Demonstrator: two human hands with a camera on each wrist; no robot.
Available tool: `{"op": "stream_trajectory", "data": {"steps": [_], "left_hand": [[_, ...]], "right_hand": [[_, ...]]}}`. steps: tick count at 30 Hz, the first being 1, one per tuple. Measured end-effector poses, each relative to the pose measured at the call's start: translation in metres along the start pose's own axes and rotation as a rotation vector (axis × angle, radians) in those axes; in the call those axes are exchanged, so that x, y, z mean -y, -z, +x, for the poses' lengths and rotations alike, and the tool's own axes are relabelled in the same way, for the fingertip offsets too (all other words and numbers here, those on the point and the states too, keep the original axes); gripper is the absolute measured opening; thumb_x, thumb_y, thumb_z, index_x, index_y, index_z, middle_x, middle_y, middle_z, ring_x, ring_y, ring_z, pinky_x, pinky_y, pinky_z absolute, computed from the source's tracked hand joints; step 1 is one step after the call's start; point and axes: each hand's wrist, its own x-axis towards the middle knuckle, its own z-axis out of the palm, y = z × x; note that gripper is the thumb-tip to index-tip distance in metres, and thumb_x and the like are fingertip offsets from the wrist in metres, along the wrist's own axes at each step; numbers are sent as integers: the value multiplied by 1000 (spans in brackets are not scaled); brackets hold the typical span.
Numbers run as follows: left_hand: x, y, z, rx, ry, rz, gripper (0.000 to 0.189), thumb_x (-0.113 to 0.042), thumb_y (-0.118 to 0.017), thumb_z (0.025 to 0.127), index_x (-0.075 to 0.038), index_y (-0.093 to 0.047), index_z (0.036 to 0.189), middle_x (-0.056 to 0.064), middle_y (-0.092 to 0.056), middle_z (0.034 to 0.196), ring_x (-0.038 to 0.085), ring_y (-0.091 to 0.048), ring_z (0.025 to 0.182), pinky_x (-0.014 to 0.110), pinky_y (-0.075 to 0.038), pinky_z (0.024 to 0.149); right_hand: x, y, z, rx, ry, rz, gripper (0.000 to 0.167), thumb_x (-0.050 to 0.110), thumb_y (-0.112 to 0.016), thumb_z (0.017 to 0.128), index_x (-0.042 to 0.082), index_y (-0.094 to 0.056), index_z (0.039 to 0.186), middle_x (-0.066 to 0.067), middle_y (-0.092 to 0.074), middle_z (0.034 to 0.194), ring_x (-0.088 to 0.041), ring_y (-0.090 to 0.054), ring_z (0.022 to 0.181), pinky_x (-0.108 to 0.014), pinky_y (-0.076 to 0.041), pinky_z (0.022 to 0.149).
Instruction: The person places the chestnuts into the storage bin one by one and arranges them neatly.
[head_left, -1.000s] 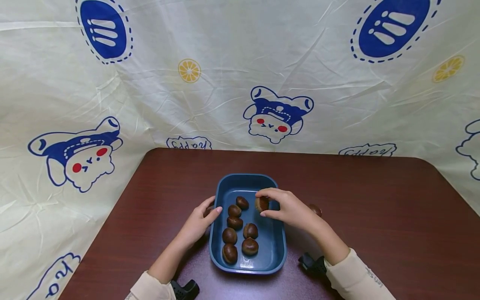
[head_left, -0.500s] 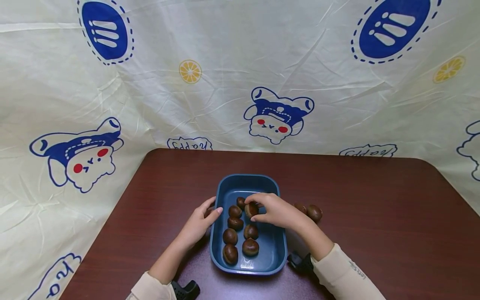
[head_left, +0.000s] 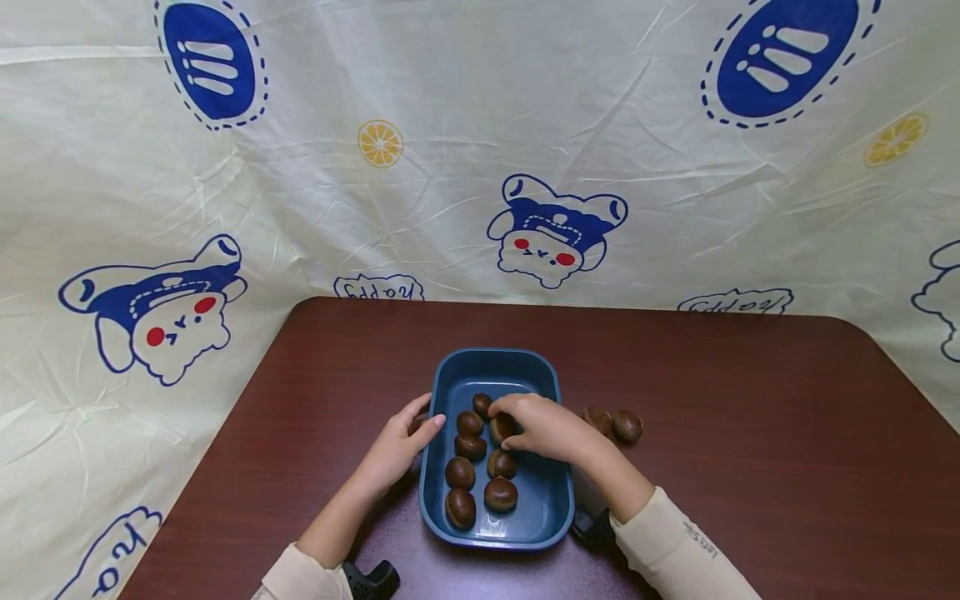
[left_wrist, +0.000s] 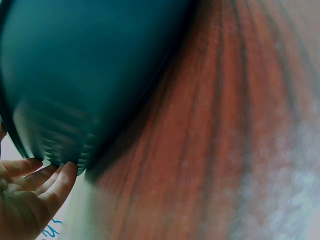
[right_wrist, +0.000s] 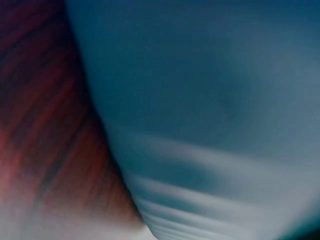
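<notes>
A blue rectangular tray (head_left: 536, 508) stands on the table with several brown chestnuts (head_left: 460, 472) in two rough columns inside. My right hand (head_left: 551, 429) reaches over its right rim and pinches a chestnut (head_left: 503, 427) between thumb and fingers, low in the tray, just above another chestnut in the right column. At the tray's left side, my left hand (head_left: 397, 443) holds the rim, thumb on top and fingers outside. The left wrist view shows these fingertips (left_wrist: 67, 172) against the outer wall. Tray wall fills most of the right wrist view; the right hand is hidden there.
Two more chestnuts (head_left: 627, 426) lie on the dark red-brown table (head_left: 735, 433) right of the tray, beside the right forearm. A pale printed cloth (head_left: 435, 208) hangs behind the table's far edge. Black wrist devices (head_left: 371, 581) sit below the cuffs.
My right hand has carried its chestnut left and down into the right column. Chestnuts on the table have come into fuller view behind the forearm. The left hand stays at the rim.
</notes>
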Motion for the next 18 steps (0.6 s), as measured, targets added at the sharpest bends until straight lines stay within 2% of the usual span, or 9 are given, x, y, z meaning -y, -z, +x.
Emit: {"op": "stream_trajectory", "data": {"steps": [8, 18], "left_hand": [[1, 0, 0, -1, -1, 7, 48, -15, -51, 93, 6, -34, 133, 28, -49, 120, 38, -50, 108, 46, -43, 86], [1, 1, 0, 2, -11, -2, 48, -14, -50, 93, 6, -34, 133, 29, -49, 120, 39, -50, 108, 46, -43, 86]], "right_hand": [[2, -1, 1, 25, -32, -38, 38, 18, -70, 79, 4, -59, 112, -9, -59, 110, -20, -55, 100, -35, -45, 83], [2, -5, 3, 47, -22, -152, 33, 20, -70, 79, 7, -61, 108, -4, -61, 101, -16, -56, 88, -32, -47, 75]]}}
